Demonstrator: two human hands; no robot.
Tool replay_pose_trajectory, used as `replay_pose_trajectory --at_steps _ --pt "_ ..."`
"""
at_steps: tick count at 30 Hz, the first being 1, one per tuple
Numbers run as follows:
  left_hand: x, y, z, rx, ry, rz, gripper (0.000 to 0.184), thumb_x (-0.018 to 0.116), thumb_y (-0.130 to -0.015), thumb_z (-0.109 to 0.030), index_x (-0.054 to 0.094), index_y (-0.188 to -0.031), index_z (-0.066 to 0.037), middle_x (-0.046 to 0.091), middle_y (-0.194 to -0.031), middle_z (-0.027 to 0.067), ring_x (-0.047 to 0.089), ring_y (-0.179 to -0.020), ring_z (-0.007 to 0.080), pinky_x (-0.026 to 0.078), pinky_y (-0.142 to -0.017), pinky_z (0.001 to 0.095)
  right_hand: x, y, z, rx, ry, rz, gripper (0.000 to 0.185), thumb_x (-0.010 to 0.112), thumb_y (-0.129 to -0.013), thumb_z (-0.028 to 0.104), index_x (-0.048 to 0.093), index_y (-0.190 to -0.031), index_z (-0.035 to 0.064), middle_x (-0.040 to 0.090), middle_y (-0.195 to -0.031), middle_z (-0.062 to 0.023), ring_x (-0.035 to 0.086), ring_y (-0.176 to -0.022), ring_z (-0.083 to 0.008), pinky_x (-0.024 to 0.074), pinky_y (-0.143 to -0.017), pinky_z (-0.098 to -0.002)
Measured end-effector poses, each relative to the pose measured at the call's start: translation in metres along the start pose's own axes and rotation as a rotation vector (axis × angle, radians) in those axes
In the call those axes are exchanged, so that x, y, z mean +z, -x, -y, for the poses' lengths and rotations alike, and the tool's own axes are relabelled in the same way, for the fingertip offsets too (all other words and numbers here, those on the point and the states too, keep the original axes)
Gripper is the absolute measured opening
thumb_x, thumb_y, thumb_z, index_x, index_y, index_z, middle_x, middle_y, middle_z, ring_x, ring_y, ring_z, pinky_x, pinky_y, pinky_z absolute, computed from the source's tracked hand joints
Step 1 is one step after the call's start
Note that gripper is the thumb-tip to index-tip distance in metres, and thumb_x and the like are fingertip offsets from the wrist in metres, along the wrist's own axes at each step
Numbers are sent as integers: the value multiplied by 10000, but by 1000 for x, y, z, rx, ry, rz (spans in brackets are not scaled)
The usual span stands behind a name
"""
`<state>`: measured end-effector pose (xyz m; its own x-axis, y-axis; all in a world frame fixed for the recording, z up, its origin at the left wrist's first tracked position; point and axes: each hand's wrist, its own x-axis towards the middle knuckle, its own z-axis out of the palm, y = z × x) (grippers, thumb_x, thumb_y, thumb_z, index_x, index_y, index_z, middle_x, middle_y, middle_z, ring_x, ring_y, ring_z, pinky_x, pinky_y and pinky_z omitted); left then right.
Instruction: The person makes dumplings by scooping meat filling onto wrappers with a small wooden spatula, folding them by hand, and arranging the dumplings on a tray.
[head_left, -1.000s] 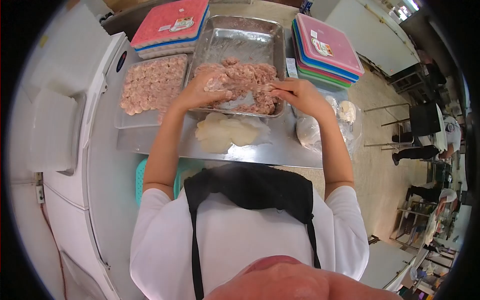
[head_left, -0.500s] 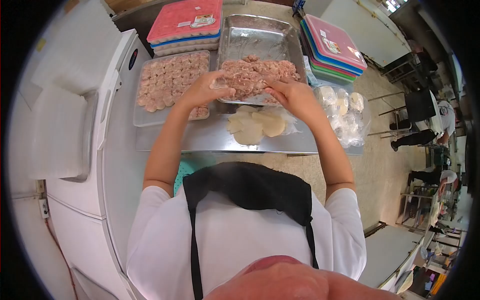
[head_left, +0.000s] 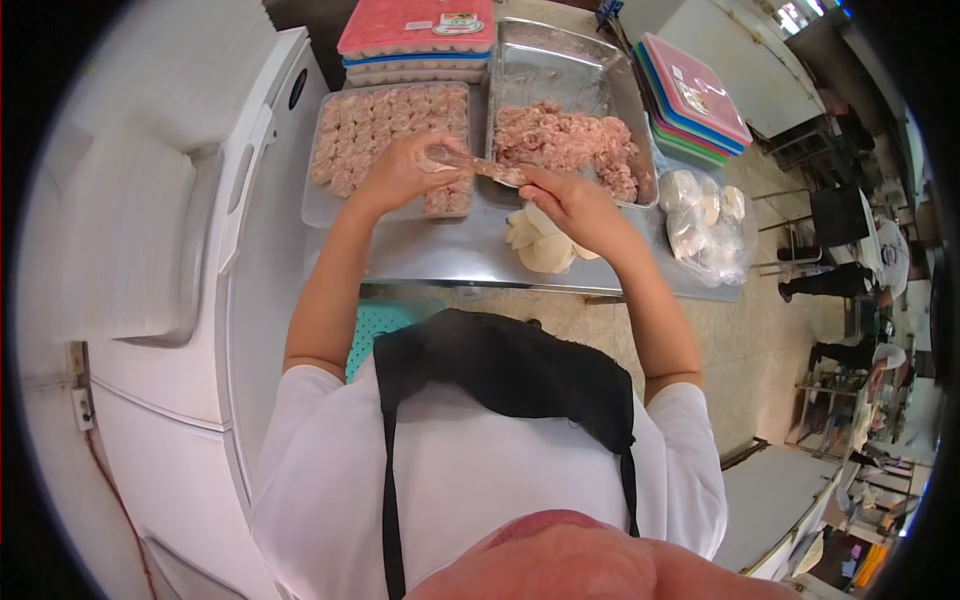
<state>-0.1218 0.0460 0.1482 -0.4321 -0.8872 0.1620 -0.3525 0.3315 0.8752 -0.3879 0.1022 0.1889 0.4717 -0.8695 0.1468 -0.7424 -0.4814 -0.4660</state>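
My left hand (head_left: 408,172) is curled round a thin dumpling wrapper (head_left: 438,157) above the near right part of a clear plastic tray (head_left: 318,205). Rows of meat dumplings (head_left: 385,125) fill most of that tray. With bent fingers, my right hand (head_left: 578,208) grips a small flat spatula (head_left: 507,176), mostly hidden, whose tip reaches the wrapper with some meat on it. Behind my right hand, a metal pan (head_left: 648,150) holds minced meat (head_left: 565,140) in its near half. A pile of pale round wrappers (head_left: 545,248) lies below my right hand.
Stacked lidded trays (head_left: 415,30) stand at the back left, coloured lids (head_left: 695,95) at the back right. Bagged pale rounds (head_left: 710,225) rest on the right of the steel table (head_left: 450,262). A white fridge (head_left: 170,300) borders the left; people (head_left: 890,260) are farther right.
Both hands have come away from the meat in the pan, toward the table's front and the tray. The view has shifted, so the table's things appear farther right.
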Motion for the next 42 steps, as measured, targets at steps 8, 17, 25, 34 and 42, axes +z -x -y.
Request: replay_pose_trajectory --at_steps 8,17,25,34,42 --pt "-91 75 104 -193 -203 -283 423 747 -717 -242 593 -1072 -71 610 -1011 117 593 -945 233 463 -829 342 34 54 -64 326 -377 -208 322 579 -921 210 593 -1176 14 669 -858 -73 613 -741 -176 463 -656 -300" --pt "-105 98 127 -358 -735 -430 285 689 -741 -248 591 -967 -105 577 -981 123 580 -924 324 473 -778 419 52 112 -51 720 -794 -363 306 566 -940 206 612 -1183 26 456 -653 60 366 -538 -14 269 -464 -171" --pt "-99 79 134 -398 -754 -339 317 715 -728 -307 619 -966 -121 593 -1017 101 582 -946 307 466 -798 424 55 100 -36 694 -720 -381 313 550 -948 221 607 -1191 32 461 -655 59 371 -525 -7 275 -450 -166" --pt "-99 89 159 -106 -982 -323 379 734 -718 -243 602 -1064 -162 488 -1298 131 441 -1200 350 368 -966 467 59 95 -26 714 -719 -316 324 530 -959 225 587 -1210 29 450 -661 67 356 -513 4 262 -434 -153" --pt "-102 77 169 -149 -885 -266 372 789 -647 -151 546 -926 -111 414 -1391 146 380 -1271 369 344 -1003 478 63 94 -31 657 -754 -345 326 532 -960 218 581 -1208 12 440 -659 65 346 -511 0 263 -436 -159"
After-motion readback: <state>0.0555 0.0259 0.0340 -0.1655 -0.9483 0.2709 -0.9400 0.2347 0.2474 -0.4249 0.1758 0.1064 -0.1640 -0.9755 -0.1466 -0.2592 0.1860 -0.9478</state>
